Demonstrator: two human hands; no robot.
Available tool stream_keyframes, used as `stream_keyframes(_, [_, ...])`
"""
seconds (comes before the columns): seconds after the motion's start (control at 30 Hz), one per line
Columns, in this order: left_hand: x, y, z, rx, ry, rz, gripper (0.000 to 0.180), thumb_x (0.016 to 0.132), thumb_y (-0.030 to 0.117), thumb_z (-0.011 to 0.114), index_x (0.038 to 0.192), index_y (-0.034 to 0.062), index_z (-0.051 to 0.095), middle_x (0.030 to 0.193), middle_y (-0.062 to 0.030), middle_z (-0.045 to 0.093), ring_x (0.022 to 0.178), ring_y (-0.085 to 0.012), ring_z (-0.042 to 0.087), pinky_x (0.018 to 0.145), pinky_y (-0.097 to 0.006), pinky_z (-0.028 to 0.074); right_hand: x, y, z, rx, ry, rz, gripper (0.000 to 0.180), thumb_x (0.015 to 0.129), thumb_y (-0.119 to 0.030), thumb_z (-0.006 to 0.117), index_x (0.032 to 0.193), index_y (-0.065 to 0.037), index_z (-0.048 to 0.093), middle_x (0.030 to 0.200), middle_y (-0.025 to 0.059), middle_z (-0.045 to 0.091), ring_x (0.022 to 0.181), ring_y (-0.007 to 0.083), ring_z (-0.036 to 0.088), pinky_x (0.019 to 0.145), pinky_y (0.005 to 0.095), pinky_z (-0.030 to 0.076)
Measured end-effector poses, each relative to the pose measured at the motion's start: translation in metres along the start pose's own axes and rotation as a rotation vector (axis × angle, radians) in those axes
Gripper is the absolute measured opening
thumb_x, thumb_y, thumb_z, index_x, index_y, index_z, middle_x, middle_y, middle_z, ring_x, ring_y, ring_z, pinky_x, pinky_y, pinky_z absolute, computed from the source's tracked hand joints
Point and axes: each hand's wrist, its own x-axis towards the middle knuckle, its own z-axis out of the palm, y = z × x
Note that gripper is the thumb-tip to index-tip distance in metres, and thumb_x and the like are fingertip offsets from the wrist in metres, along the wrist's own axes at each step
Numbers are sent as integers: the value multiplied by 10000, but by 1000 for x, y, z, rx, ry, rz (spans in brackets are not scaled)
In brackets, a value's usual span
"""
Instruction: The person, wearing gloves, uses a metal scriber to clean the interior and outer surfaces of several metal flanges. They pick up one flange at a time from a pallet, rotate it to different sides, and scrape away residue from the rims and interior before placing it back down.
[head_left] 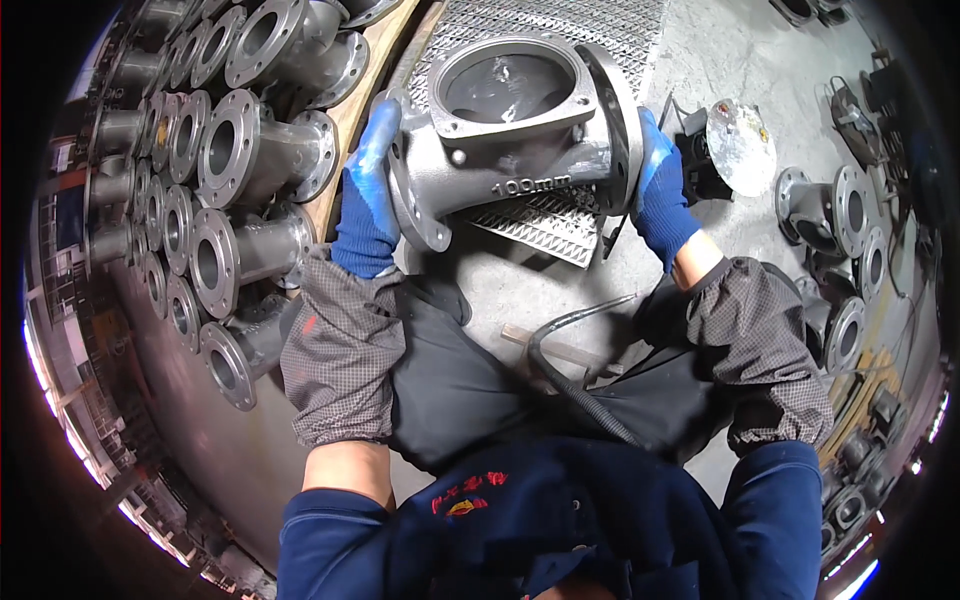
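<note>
Between my two gloved hands is a grey cast-metal valve body (500,170), with a round flange at each end and a wide bolted-rim opening facing up. Raised lettering runs along its near side. My left hand (369,190), in a blue coated glove, grips the left flange from outside. On the opposite side, my right hand (660,185), also gloved in blue, holds the right flange; its fingertips are partly hidden behind the rim. The casting is over a metal grating (545,228), in front of my knees.
Many flanged castings (235,150) are stacked at the left beside a wooden board (365,100). To the right stand a round metal disc (740,148) and more castings (825,210). A dark corrugated hose (580,395) curves between my legs, near a small bar (550,345) on the floor.
</note>
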Motion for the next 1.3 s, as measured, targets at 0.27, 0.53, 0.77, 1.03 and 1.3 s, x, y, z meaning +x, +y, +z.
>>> stream_keyframes(0.27, [-50,28,-33,567,-64,467,388,927,178,497,1234,-60,500,1179,-164,575,1047,-225,578,934,-332,446,-41,-23,38,387,-121,328,308,980,-178,366,1211,-21,494,1018,69,597,885,122,566,770,280,481])
stream_keyframes(0.53, [-78,53,-36,1057,-104,1000,351,881,86,507,1216,-12,541,1162,-208,588,1080,-338,583,948,-389,445,-64,-2,38,530,-78,382,293,954,-275,435,1107,-54,550,909,55,596,816,167,589,724,318,506])
stream_keyframes(0.77, [-75,56,-28,1031,-72,571,401,957,188,431,1273,-58,453,1239,-158,535,1077,-221,564,940,-332,455,-63,4,42,601,-44,490,335,954,-343,419,1102,-74,553,917,72,590,809,192,584,714,344,515])
stream_keyframes(1.03, [-70,57,-18,1023,-56,679,602,789,153,669,1276,-83,405,1152,-226,585,995,-291,623,873,-352,495,-34,-4,40,262,-154,544,366,937,-301,444,1138,-7,525,935,107,589,778,199,568,699,314,489])
stream_keyframes(1.3, [-79,55,-18,1085,-90,905,588,801,147,664,1281,-69,402,1147,-256,575,1015,-307,613,864,-374,502,-40,-6,44,194,-173,445,368,935,-260,443,1184,4,506,968,120,582,854,184,562,739,326,485])
